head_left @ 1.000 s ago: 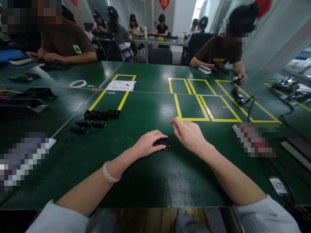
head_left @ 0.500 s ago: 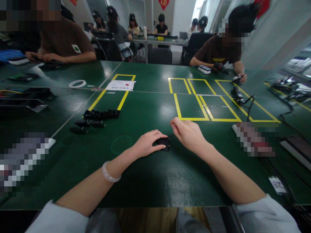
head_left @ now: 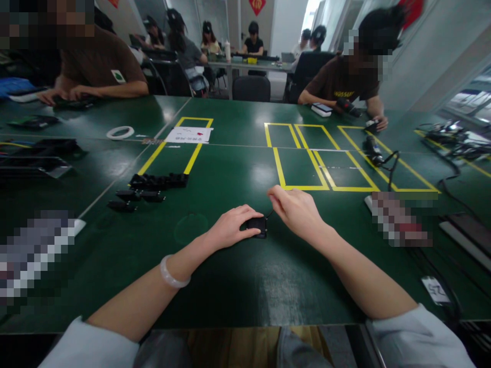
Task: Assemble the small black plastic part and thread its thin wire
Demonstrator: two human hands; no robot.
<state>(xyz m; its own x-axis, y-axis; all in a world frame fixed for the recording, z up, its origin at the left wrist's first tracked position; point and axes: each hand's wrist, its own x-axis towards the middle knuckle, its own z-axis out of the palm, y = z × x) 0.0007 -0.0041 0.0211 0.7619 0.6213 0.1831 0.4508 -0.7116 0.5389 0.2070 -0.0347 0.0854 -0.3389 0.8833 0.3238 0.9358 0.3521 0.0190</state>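
Observation:
On the green table (head_left: 230,286), a small black box-like part (head_left: 257,227) lies flat. My left hand (head_left: 230,227) grips it from the left, thumb on the near side and fingers on the far side. Just right of it, my right hand (head_left: 297,209) is closed in a pinch around a thin dark rod (head_left: 270,214), perhaps a small hex key. The rod slants down to the part's right edge; its upper end is hidden in my fingers. Farther left are a row of black parts (head_left: 159,181) and several small black blocks (head_left: 123,206).
Yellow tape outlines (head_left: 301,188) mark the table, with a paper sign (head_left: 188,135) and a white tape roll (head_left: 120,133) at left. A corded power tool (head_left: 373,151) lies at right. Co-workers sit across, one (head_left: 341,87) at far right. Blurred devices lie both sides.
The view has shifted very slightly. Both hands, the black part and the thin rod keep practically the same positions.

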